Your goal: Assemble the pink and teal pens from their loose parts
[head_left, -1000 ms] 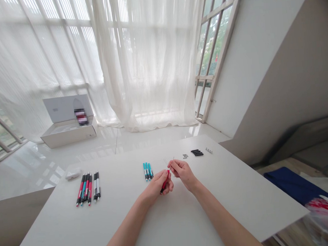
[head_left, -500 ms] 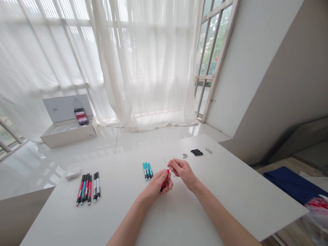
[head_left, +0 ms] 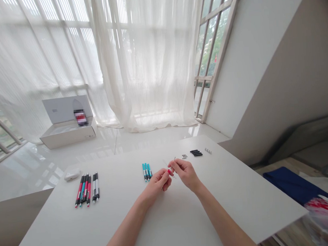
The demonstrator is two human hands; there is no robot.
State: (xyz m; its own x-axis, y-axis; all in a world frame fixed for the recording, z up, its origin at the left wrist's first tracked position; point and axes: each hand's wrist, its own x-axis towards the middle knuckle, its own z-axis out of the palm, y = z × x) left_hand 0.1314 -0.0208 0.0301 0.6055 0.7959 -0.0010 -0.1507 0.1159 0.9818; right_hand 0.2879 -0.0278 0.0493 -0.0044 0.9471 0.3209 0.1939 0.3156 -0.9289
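My left hand (head_left: 160, 181) is closed around a pinkish-red pen barrel (head_left: 169, 172), and only its upper end shows past the fingers. Between the thumb and fingertips of my right hand (head_left: 186, 174) is a thin pen refill (head_left: 174, 158), held right at the end of the barrel. How far the refill sits inside it, I cannot tell. Thin refills (head_left: 164, 162) lie on the table just behind the hands. Several teal pen barrels (head_left: 146, 172) lie side by side to the left of my left hand.
Beyond my right hand are small springs (head_left: 184, 156), black grips (head_left: 196, 153) and pale tips (head_left: 208, 150). Assembled pens (head_left: 85, 190) lie at the left, near a white case (head_left: 72, 175). An open white box (head_left: 70, 136) stands on the ledge behind the white table (head_left: 229, 197).
My left hand has turned the red barrel, so its lower black end no longer shows below the fingers. Both hands stay close together, with the refill still in the right fingertips.
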